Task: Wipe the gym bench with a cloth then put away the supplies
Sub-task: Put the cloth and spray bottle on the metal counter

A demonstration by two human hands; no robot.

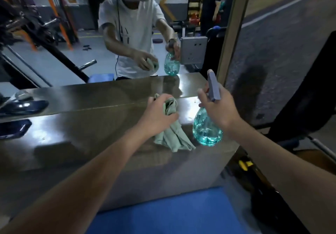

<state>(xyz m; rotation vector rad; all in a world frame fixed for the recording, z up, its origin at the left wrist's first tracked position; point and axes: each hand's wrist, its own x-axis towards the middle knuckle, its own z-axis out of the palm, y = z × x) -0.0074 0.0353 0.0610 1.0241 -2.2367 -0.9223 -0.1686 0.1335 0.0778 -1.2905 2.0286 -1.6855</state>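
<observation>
Blue padding (163, 212) fills the bottom edge below both forearms; it may be the gym bench, though I cannot tell for certain. Beyond it stands a steel desk (72, 134) set against a mirror (72, 34). The left hand (160, 114) has its fingers curled round the bunched top of a pale green cloth (174, 137), whose loose end drapes onto the desk, probably being laid down there. The right hand (218, 106) grips the neck of a teal spray bottle (207, 130) just under its grey trigger head (213, 86), so the bottle hangs upright at the desk's right end. Whether its base touches the desk is unclear. Liquid shows only in the bottle's lower part. A dark phone (12, 128) lies far left.
</observation>
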